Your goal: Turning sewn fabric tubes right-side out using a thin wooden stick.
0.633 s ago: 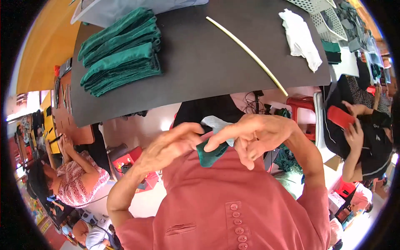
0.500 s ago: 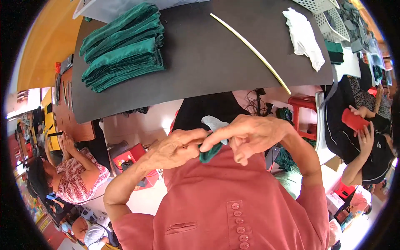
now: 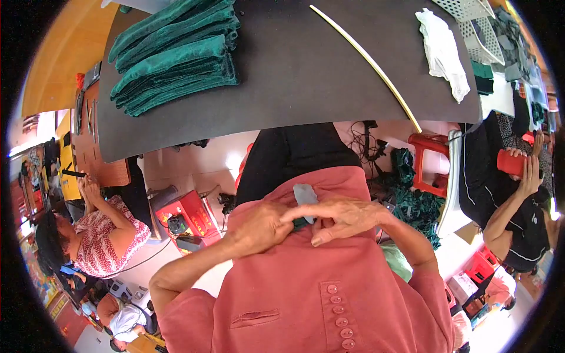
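Close to my waist, both hands work on a small grey-and-dark-green fabric piece (image 3: 305, 194). Its grey end sticks out past my fingers on the far side, while only a sliver of green shows between the hands. My left hand (image 3: 262, 226) is closed on the piece, its fingertips mostly covered. My right hand (image 3: 344, 216) lies across it, index finger reaching to the left fingers and thumb bent below; the other fingers curl around the fabric and are partly hidden.
Stacks of folded green velvet fabric (image 3: 173, 73) lie on the dark table (image 3: 282, 88). A thin pale strip (image 3: 371, 62) and a white cloth (image 3: 442, 53) are to the right, near white baskets (image 3: 479, 35). A red stool (image 3: 429, 162) stands below; people sit at both sides.
Both hands have come lower and closer to my body with the fabric piece. The grey end now points more upright, and less green shows. The table appears higher in view.
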A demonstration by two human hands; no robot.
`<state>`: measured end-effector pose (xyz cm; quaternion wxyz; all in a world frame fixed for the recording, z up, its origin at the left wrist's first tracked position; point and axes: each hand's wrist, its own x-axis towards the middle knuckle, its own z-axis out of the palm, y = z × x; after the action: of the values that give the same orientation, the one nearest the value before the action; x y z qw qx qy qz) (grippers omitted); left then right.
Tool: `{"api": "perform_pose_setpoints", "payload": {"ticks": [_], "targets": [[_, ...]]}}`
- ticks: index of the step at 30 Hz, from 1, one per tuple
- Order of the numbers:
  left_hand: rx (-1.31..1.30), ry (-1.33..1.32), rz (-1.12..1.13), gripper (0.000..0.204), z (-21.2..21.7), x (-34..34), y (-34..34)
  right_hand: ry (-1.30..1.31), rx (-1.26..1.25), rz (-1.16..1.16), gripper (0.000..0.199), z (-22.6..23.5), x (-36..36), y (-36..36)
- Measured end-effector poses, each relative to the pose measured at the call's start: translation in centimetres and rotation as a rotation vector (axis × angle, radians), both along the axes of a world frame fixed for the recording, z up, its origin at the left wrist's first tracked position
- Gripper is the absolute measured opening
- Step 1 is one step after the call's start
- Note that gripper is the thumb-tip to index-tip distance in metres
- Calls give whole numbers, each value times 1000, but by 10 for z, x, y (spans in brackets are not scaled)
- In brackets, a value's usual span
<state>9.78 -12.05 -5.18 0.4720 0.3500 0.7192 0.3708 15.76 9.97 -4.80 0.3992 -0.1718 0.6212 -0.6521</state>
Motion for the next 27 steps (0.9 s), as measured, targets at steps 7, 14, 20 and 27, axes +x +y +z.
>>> {"api": "perform_pose_setpoints", "payload": {"ticks": [7,14,20,27], "targets": [[197,277,-215,8,-23,17,-3,171,-212,64,51,-4,29,32],[66,-91,46,4,-10,-2,1,-165,-162,-412,36,3,27,76],[174,-9,159,3,-1,-11,22,311,137,-743,46,5,3,17],[233,558,28,14,18,-25,37,64,158,-708,38,-20,-11,-3]]}}
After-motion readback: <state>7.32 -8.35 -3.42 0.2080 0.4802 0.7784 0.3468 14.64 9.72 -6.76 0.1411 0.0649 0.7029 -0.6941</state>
